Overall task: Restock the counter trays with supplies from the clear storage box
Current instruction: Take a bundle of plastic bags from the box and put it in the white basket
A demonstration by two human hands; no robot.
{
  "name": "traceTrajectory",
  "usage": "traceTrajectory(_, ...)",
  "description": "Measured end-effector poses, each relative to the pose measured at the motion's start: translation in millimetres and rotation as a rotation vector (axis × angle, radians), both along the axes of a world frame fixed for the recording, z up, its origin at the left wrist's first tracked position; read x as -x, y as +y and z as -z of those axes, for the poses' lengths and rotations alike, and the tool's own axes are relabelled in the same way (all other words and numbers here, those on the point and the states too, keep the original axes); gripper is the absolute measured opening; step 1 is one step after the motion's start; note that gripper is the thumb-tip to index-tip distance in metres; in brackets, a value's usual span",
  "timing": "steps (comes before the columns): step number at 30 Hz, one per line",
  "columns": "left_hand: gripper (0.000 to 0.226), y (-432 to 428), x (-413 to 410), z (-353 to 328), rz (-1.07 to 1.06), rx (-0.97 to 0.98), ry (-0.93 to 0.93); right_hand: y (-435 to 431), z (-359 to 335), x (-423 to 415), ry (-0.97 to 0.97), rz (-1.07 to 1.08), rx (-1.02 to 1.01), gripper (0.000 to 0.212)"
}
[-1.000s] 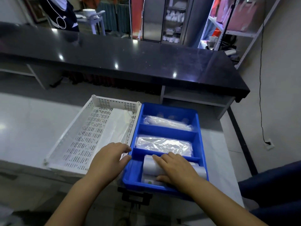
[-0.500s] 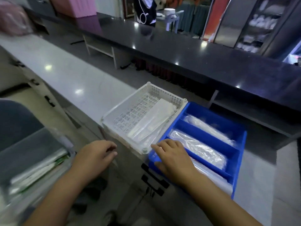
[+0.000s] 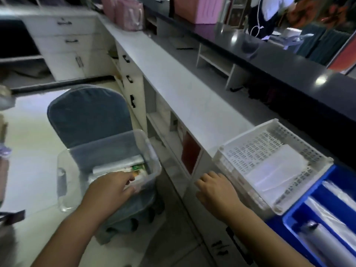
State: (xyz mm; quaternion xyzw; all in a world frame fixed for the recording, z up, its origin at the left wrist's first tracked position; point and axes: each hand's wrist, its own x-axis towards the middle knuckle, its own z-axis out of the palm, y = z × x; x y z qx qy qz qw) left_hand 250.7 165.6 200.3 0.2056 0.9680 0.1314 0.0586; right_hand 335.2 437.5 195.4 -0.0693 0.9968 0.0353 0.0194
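Observation:
A clear storage box (image 3: 67, 182) stands on a blue-grey chair (image 3: 86, 112) at lower left, with several packets (image 3: 134, 168) inside. My left hand (image 3: 109, 191) reaches into the box, fingers spread over the packets; whether it grips one is hidden. My right hand (image 3: 215, 189) hovers with loose fingers at the counter's front edge, just left of the white perforated tray (image 3: 231, 151), which holds a clear plastic bundle (image 3: 275, 170). The blue divided tray (image 3: 289, 214) at lower right holds clear wrapped rolls (image 3: 327, 214).
The white counter (image 3: 183, 83) runs from upper left to lower right, with drawers and black handles (image 3: 133, 101) below. A raised black countertop (image 3: 279, 60) lies behind it. Pink bags (image 3: 129, 12) stand at the counter's far end. A person stands beyond the black countertop.
My view has swung left from the trays to the chair and box. My left hand left the white tray and went into the clear box. My right hand came off the blue tray.

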Motion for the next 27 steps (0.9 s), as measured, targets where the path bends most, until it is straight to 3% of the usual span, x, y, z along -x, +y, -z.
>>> traceTrajectory(5,0.030,-95.5,48.4,16.8,-0.086,0.072,-0.045,-80.0,16.8,75.2,-0.041,-0.065,0.084,0.013)
traceTrajectory(8,0.029,-141.7,74.3,25.6,-0.126,0.090,-0.063,-113.4,33.0,107.3,-0.088,-0.080,0.148,0.024)
traceTrajectory(12,0.028,-181.4,102.5,35.6,-0.177,0.093,-0.080,-141.2,53.8,142.3,-0.173,-0.104,0.103,0.027)
traceTrajectory(16,0.024,-197.9,126.1,50.2,-0.219,0.040,-0.106,-156.7,68.9,179.5,-0.242,-0.143,-0.002,0.014)
traceTrajectory(19,0.024,-200.3,141.0,63.3,-0.257,0.024,-0.131,-158.7,88.7,215.7,-0.287,-0.207,-0.049,0.018)
traceTrajectory(27,0.025,-200.1,183.1,93.1,-0.418,0.073,-0.164,-167.9,173.5,339.6,-0.471,-0.373,0.065,0.031)
